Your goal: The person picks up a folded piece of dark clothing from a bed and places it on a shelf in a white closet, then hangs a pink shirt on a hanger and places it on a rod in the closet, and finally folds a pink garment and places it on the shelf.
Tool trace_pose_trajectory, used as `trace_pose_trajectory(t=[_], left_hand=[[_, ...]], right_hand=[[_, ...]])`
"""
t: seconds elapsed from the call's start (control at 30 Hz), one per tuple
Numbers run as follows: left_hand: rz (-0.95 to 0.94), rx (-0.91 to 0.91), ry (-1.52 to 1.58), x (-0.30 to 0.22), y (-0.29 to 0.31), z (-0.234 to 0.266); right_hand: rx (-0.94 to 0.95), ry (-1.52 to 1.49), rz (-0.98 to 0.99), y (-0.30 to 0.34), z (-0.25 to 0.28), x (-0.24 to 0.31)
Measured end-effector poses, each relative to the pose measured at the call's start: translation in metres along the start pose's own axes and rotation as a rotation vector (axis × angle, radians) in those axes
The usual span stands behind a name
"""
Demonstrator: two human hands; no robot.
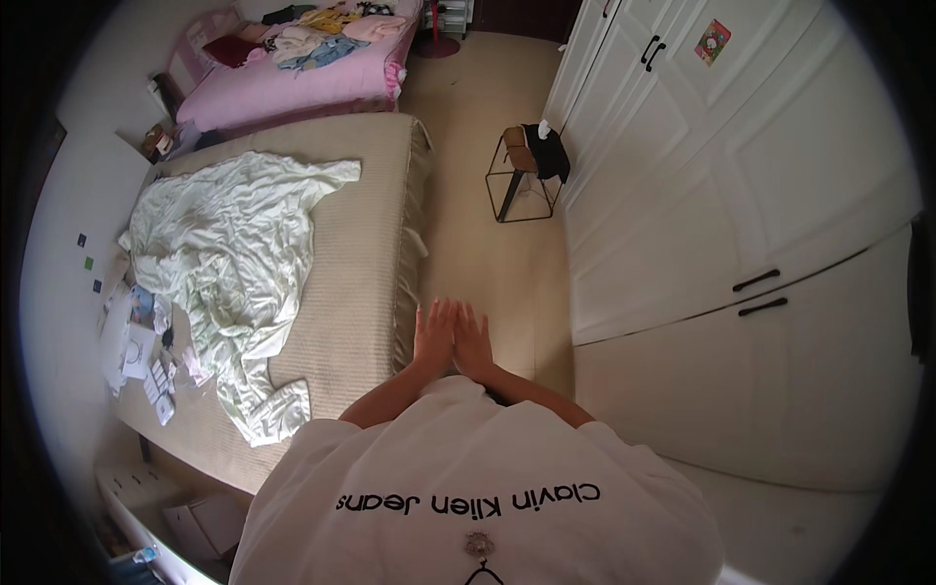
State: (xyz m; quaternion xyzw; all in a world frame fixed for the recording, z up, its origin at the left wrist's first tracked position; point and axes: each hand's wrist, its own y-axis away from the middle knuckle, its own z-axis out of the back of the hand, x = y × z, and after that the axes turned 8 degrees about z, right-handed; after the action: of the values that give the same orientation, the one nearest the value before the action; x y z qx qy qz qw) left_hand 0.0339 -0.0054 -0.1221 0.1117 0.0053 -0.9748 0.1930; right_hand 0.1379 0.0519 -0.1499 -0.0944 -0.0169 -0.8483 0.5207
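Both my hands are held out in front of my white shirt (468, 468), side by side and touching along their inner edges. My left hand (435, 333) has its fingers stretched out, and it holds nothing. Beside it, my right hand (473, 339) is also stretched out with nothing in it. To the left of my hands lies the beige-covered bed (356, 263). A rumpled pale green garment or cloth (244, 253) is spread over that bed, apart from my hands.
White wardrobes (673, 214) with black handles line the right side. A black-framed stool (526, 171) bearing a brown and black item stands by them. A pink bed (292, 93) piled with clothes is at the far left. Small boxes (136, 349) lie at the left bed edge.
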Motion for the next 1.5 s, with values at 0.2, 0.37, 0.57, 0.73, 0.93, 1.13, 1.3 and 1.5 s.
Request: trace_pose_trajectory(t=[0.2,0.37,0.57,0.73,0.93,1.13,1.3,1.5], left_hand=[[0.012,0.106,-0.074,-0.008,-0.075,-0.012],[-0.041,0.146,-0.064,-0.004,-0.132,-0.016],[-0.095,0.174,-0.045,0.015,-0.23,-0.012],[-0.158,0.127,0.055,0.045,-0.334,-0.002],[-0.21,0.081,-0.018,0.097,-0.448,0.016],[-0.174,0.151,-0.026,0.131,-0.521,0.028],[-0.117,0.204,0.022,0.153,-0.571,0.032],[-0.061,0.15,0.047,0.169,-0.644,0.03]], right_hand=[[0.049,-0.03,-0.1,-0.041,0.006,-0.054],[0.078,-0.02,-0.139,-0.082,0.005,-0.089],[0.105,-0.037,-0.187,-0.161,0.003,-0.135],[0.188,0.068,-0.236,-0.26,0.006,-0.176],[0.128,-0.008,-0.262,-0.379,0.005,-0.203],[0.118,0.008,-0.244,-0.458,-0.012,-0.233],[0.132,0.012,-0.234,-0.512,-0.027,-0.256],[0.118,-0.001,-0.171,-0.582,-0.034,-0.299]])
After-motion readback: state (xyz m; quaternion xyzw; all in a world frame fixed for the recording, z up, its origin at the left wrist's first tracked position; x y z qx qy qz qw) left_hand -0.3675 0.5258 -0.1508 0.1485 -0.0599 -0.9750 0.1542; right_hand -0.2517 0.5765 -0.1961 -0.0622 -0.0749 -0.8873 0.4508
